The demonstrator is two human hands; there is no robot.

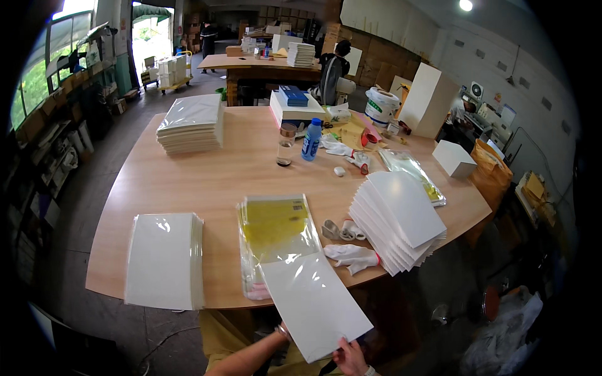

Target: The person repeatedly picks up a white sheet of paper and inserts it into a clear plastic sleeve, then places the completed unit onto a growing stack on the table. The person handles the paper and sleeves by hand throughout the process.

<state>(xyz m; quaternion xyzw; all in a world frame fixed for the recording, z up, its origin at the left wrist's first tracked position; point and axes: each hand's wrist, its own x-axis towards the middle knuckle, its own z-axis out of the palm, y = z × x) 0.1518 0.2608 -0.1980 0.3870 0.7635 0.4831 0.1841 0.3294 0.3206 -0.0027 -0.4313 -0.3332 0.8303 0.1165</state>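
A white rectangular board (316,307) tilts over the near table edge, glints of clear film on its upper part. My right hand (351,358) pinches its lower right edge, thumb on top. My left hand (285,328) is at its left edge, mostly beneath it, fingers hidden. The board's far end overlaps a pile of clear plastic sleeves (276,229) with a yellow panel. Left of these lies a neat stack of film-covered white boards (164,260). On the right, a fanned stack of white boards (401,213) stands beside white gloves (351,255).
The wooden table (232,169) also bears another wrapped stack (191,122), a glass jar (286,145), a blue bottle (311,141), a white bucket (381,106), a white box (454,159) and more plastic sleeves (411,172). A seated person (334,69) is beyond; another person (209,45) stands farther back.
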